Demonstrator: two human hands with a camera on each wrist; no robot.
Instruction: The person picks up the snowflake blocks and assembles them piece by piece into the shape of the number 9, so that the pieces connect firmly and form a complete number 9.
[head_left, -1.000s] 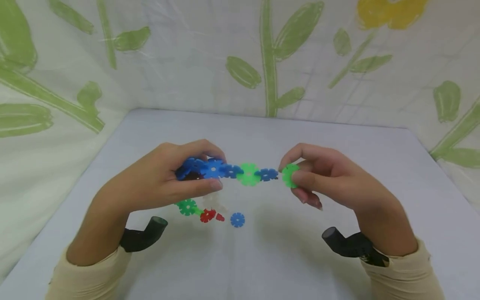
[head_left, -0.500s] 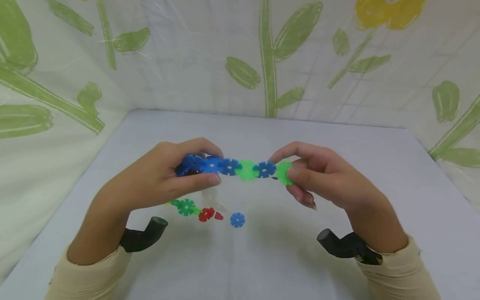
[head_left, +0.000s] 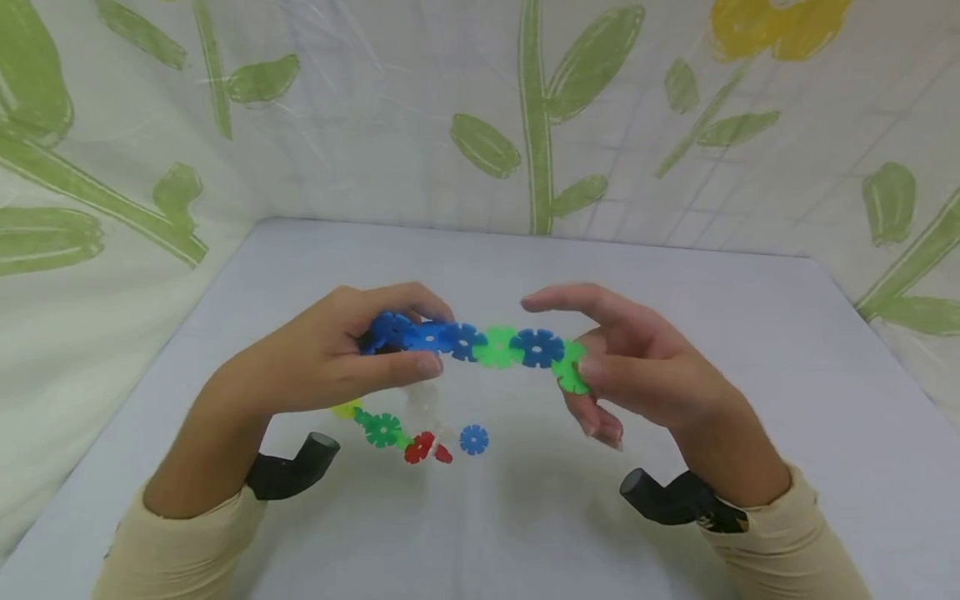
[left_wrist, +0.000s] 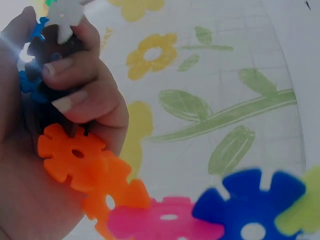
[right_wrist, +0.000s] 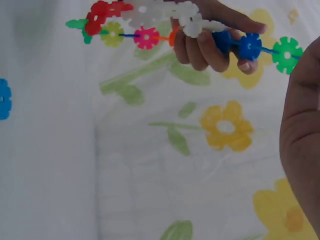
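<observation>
Left hand [head_left: 330, 358] grips the blue end of the chain [head_left: 480, 346], held above the table [head_left: 675, 317]. Right hand [head_left: 637, 367] pinches the green end disc [head_left: 570, 368] with thumb below, forefinger lifted straight. We judge the joint seats best if we press squarely, slot to slot, and keep the chain level. A loose blue disc [head_left: 474, 439] lies below the chain.

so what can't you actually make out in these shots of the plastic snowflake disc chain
- Head view: the left hand covers the blue end of the chain of plastic snowflake discs.
- Head view: the right hand thumb hides part of the green end disc.
- Left wrist view: the near orange, pink and blue discs are blurred and cut off by the bottom edge.
</observation>
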